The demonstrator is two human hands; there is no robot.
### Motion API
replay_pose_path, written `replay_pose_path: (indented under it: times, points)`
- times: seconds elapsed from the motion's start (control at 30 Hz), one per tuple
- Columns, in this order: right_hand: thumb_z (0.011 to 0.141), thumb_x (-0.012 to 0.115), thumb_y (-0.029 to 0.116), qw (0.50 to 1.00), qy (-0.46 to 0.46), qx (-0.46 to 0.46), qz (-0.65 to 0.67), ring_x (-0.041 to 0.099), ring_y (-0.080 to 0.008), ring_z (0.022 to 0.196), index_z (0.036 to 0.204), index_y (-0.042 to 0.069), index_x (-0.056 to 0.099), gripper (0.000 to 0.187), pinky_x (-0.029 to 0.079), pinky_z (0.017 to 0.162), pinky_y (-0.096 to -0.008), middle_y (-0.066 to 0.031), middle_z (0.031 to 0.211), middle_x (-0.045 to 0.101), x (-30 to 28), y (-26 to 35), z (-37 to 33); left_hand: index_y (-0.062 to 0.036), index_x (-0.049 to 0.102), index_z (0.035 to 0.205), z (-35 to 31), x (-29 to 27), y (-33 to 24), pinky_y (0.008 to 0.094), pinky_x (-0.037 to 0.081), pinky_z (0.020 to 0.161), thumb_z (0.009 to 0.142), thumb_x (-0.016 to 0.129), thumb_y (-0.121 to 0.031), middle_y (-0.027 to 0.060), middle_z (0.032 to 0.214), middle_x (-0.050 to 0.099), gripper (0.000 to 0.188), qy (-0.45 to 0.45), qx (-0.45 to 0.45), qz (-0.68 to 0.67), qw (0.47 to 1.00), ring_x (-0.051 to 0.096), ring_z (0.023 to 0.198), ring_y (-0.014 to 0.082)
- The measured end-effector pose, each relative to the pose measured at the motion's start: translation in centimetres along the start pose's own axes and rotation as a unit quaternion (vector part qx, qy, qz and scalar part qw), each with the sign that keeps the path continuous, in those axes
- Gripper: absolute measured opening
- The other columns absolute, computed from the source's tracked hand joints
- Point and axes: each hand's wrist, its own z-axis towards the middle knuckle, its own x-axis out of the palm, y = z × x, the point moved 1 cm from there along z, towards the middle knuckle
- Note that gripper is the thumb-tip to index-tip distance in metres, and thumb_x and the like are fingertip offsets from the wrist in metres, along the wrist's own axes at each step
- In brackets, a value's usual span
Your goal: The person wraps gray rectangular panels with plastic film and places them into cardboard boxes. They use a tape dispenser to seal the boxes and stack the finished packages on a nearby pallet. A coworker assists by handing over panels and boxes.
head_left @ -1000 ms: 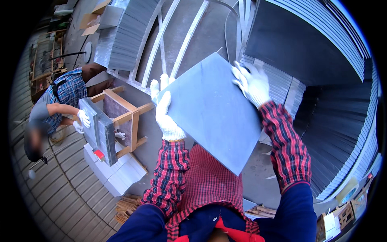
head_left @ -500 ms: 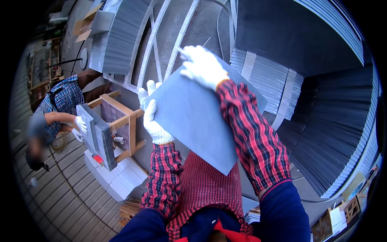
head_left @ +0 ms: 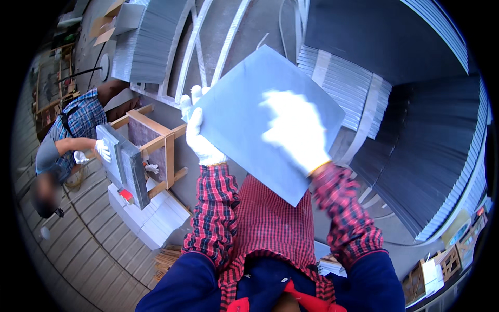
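A flat grey square slate-like tile point(head_left: 234, 114) is held up in front of me, tilted so its corners point up, down and to the sides. My left hand point(head_left: 200, 136), in a white knitted glove, grips the tile's left corner, thumb on the face and fingers round behind. Over the middle of the face is my right hand point(head_left: 297, 132), also white-gloved and blurred by motion. Its fingers look stretched out, with nothing seen in them. Whether it touches the surface cannot be told.
Dark tiles stand in long rows point(head_left: 421, 151) to my right, beside a strapped stack point(head_left: 345, 93). Another stack point(head_left: 150, 47) stands far left near metal rails point(head_left: 195, 47). At left a co-worker point(head_left: 78, 119) handles grey slabs point(head_left: 125, 161) by a wooden crate point(head_left: 169, 156).
My right hand has come from the tile's upper edge down and right to the middle of its face. The tile has shifted slightly upward, with my left hand still on its corner.
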Motion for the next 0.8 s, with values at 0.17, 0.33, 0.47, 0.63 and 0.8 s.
replay_pose_path:
  times: [0.17,0.33,0.47,0.63,0.8]
  points:
    - [0.07,0.068,0.025,0.995,0.05,-0.026,0.088,0.058,-0.027,0.092,0.115,0.015,0.065,0.046,0.048,0.082,-0.0416,-0.0076,0.098,0.062,-1.2,6.2,-2.4,-0.0134,0.058,0.122,0.0,0.3,-0.2,0.0522,0.041,0.112,0.09,0.049,0.0,0.0085,0.131,0.059,0.035,-0.023,-0.013,0.035,0.999,0.051,0.128,0.0272]
    - [0.074,0.067,0.02,0.985,0.032,0.08,-0.149,0.057,-0.0291,0.103,0.12,0.011,0.06,0.047,0.046,0.087,-0.0441,-0.009,0.124,0.06,0.1,-11.8,-7.3,-0.0105,0.067,0.113,-0.1,0.0,-0.1,0.0527,0.043,0.11,0.091,0.051,-0.002,0.0103,0.126,0.062,0.028,0.03,-0.009,-0.001,1.0,0.053,0.126,0.029]
    - [0.08,0.063,0.012,0.982,0.096,0.11,-0.117,0.054,-0.0357,0.107,0.137,0.007,0.048,0.059,0.045,0.09,-0.044,-0.0162,0.122,0.057,-2.3,-5.8,-6.8,-0.0081,0.071,0.108,0.0,0.7,0.0,0.054,0.043,0.108,0.089,0.052,-0.001,0.012,0.119,0.068,0.027,-0.019,0.008,0.014,1.0,0.057,0.12,0.0315]
    - [0.073,0.063,0.018,0.993,0.121,-0.001,0.011,0.055,-0.0281,0.103,0.118,0.014,0.061,0.046,0.045,0.088,-0.0436,-0.0049,0.127,0.06,-3.2,-4.4,-5.9,-0.0083,0.071,0.108,0.2,-0.3,-0.1,0.053,0.047,0.104,0.088,0.054,0.001,0.0118,0.116,0.068,0.027,-0.019,0.021,0.032,0.999,0.059,0.117,0.0307]
    - [0.079,0.073,0.024,0.929,-0.073,0.035,-0.361,0.053,-0.0316,0.112,0.108,0.014,0.066,0.032,0.042,0.091,-0.0485,-0.0085,0.114,0.061,-5.9,-14.9,-4.3,-0.0088,0.068,0.108,0.2,0.7,0.1,0.0516,0.048,0.103,0.088,0.056,0.001,0.0111,0.115,0.068,0.025,-0.012,0.015,0.025,1.0,0.06,0.114,0.0292]
